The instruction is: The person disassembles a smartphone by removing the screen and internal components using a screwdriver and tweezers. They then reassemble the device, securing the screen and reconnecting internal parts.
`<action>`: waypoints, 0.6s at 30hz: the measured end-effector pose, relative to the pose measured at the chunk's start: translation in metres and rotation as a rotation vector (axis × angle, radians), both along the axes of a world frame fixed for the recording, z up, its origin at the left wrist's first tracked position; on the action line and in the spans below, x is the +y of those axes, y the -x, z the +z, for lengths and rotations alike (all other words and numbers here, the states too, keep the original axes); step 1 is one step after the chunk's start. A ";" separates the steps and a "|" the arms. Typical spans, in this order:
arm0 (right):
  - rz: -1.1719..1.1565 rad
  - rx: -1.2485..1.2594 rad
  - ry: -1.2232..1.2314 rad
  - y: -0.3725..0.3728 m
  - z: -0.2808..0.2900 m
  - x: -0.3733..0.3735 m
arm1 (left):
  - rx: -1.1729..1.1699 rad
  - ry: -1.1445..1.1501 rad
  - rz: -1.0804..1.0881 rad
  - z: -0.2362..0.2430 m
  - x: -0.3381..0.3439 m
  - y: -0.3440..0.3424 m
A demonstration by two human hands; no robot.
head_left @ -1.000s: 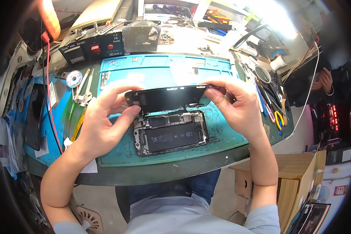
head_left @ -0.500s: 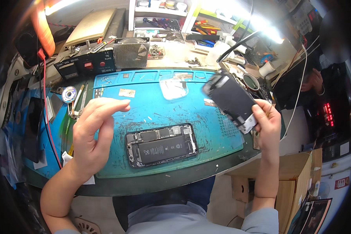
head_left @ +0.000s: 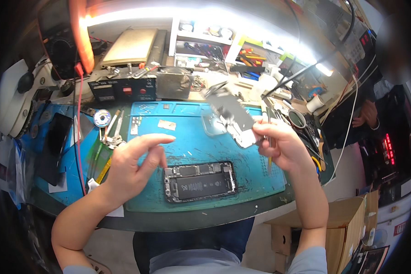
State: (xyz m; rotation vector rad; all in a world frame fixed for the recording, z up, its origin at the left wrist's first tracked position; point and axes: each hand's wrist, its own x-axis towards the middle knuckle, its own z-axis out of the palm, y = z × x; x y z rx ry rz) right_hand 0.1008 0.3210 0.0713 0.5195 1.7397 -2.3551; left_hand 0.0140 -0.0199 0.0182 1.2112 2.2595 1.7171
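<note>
Swung from two o'clock to one o'clock of the opened phone body (head_left: 200, 182), which lies on the blue mat (head_left: 187, 132), the screen panel (head_left: 230, 110) is pinched by one end in the right hand (head_left: 283, 145). At ten o'clock, the left hand (head_left: 133, 166) is half open, thumb and forefinger parted, nothing visible in it.

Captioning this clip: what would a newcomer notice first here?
An opened phone body, battery exposed, lies on the blue mat. Above the mat the right hand holds a screen panel at a slant; the empty left hand is near the phone body's upper left corner. Bright strip lighting glares along the top.
</note>
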 end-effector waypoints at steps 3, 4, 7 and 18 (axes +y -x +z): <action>0.105 0.014 0.129 0.012 0.017 -0.039 | 0.277 0.013 -0.027 -0.007 -0.001 0.003; 0.053 -0.001 0.099 0.023 0.028 -0.064 | 0.334 0.026 -0.024 -0.007 -0.002 0.003; 0.125 0.102 -0.085 0.081 0.039 -0.099 | 0.381 0.042 -0.035 -0.010 0.000 0.002; 0.166 0.611 -0.279 0.283 0.022 -0.136 | 0.380 0.047 0.060 -0.013 -0.004 0.013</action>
